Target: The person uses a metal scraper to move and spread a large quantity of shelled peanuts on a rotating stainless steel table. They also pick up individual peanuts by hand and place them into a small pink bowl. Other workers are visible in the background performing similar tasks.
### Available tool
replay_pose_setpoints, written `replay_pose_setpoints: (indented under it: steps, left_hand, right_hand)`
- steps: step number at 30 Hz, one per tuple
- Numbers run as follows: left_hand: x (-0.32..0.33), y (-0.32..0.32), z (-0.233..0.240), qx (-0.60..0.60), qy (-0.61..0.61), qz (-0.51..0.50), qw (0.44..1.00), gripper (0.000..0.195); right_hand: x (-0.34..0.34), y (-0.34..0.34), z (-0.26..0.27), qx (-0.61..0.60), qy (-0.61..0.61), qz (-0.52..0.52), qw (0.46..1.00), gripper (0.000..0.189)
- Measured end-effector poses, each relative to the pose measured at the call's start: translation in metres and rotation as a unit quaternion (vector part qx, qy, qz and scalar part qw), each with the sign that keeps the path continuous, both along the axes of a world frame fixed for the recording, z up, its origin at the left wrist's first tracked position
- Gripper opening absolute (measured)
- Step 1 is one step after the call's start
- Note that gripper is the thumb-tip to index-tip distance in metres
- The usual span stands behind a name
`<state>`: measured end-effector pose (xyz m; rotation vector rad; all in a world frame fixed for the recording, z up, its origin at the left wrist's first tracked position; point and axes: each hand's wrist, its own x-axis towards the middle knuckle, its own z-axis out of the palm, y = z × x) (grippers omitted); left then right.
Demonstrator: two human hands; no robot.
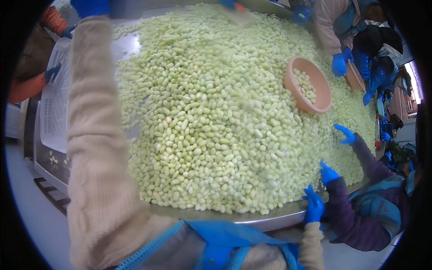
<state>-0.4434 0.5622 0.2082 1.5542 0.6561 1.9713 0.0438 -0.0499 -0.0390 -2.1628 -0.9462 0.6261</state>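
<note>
A broad heap of small, pale green, oval produce (202, 118), perhaps grapes or beans, covers the metal table (216, 214) in front of me; a few pieces are pinkish. My left arm, in a beige knit sleeve, stretches along the heap's left side. At the upper edge my left hand (90, 7), in a blue glove, is cut off, so its fingers and anything in them are hidden. My right hand (314, 205), also blue-gloved, is by the table's near rim with its fingers apart and nothing visible in it.
A pink bowl (308, 84) partly filled with produce tilts on the heap. Left stands a white perforated crate (54, 101), with an orange-sleeved person's gloved hand (52, 73) at it. To the right are a purple-sleeved co-worker's hands (328, 172) and another person holding a bowl (354, 76).
</note>
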Motion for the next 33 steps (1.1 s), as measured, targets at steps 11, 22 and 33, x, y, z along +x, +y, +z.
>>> replay_pose_setpoints:
  steps: [11,22,33]
  left_hand:
    - [0.053,0.014,-0.299,-0.445,-0.093,-0.067,0.888,0.023]
    - [0.068,-0.108,-0.220,-0.391,-0.020,-0.145,0.909,0.022]
    - [0.240,-0.188,-0.260,-0.465,-0.072,-0.326,0.820,0.048]
  right_hand:
    - [-0.012,0.004,0.014,-0.038,0.006,-0.026,0.999,0.032]
    - [0.001,-0.003,-0.002,0.049,0.065,0.032,0.996,0.037]
    - [0.009,-0.005,-0.007,0.091,0.091,0.049,0.990,0.040]
